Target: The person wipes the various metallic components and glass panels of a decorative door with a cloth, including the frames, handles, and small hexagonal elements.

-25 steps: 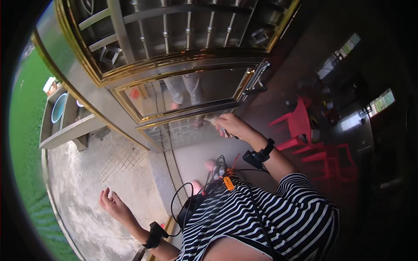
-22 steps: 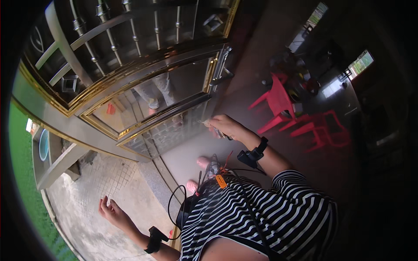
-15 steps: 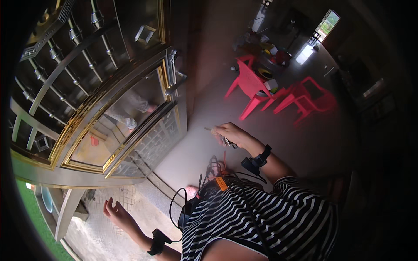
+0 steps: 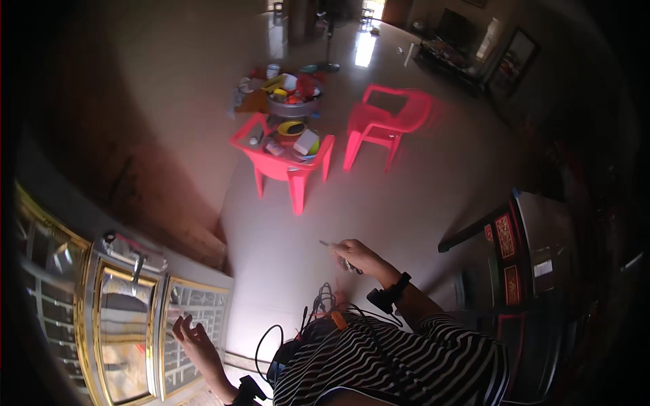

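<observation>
In my right hand (image 4: 359,257) a key (image 4: 324,242) is pinched, its tip pointing out to the left. The rest of a bunch of keys (image 4: 351,267) hangs under the fingers. At lower left my left hand (image 4: 194,336) is raised with loosely bent, parted fingers and nothing in it. Nearest to it is the open metal door (image 4: 159,325), silver with gold trim and glass panels. A lever handle (image 4: 137,265) sticks out from that door, beyond my left hand. I cannot tell whether the left fingertips touch the door.
Ahead, a red plastic chair (image 4: 298,177) has bowls and boxes on it; another red chair (image 4: 389,125) stands to its right. Behind them is a large metal basin (image 4: 294,108) piled with things. A dark carved piece of furniture (image 4: 508,254) stands at right. Cables (image 4: 325,298) hang at my chest.
My view has swung right and into the room, so the door now sits lower left and the chairs nearer the middle. The keys stay in my right hand; my left hand remains empty.
</observation>
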